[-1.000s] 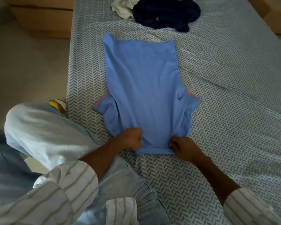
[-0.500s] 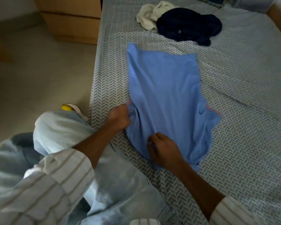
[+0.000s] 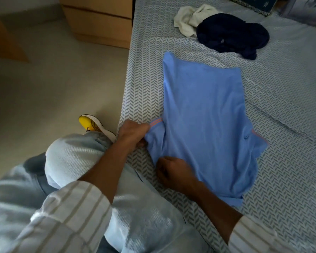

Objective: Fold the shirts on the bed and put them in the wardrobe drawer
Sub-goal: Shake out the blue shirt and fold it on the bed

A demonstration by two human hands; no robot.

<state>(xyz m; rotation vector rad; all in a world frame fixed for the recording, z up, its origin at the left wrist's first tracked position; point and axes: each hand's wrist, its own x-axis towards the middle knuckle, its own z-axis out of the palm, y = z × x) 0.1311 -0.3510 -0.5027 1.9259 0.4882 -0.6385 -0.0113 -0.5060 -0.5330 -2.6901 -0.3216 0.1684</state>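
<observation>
- Head view: a bed (image 3: 290, 161) covered with a grey-and-white chevron sheet fills the right side; a pale floor (image 3: 44, 88) lies to its left
- A light wooden drawer unit (image 3: 98, 19) stands on the floor against the far left edge of the bed
- The blue shirt (image 3: 204, 114) lies flat on the bed near its left edge, collar end toward the person, partly folded
- The left hand (image 3: 133, 133) grips the shirt's left sleeve, fingers curled round the cloth just beside the orange-striped cuff
- The right hand (image 3: 173, 172) pinches the shirt's near left edge, fingers curled into the fabric, close to the left hand but apart from it
- Beyond the blue shirt, well apart from it, a dark navy garment (image 3: 232, 35) sits crumpled on the bed, touching a cream garment (image 3: 190, 17) on its left
- A knee in pale jeans (image 3: 77, 157) rests at the bed's left edge; a yellow-and-white shoe (image 3: 93, 124) shows on the floor behind it
- Striped sleeves are cut off by the bottom edge
- At the far right corner of the bed a dark patterned item and a pale one are cropped and too blurred to identify
</observation>
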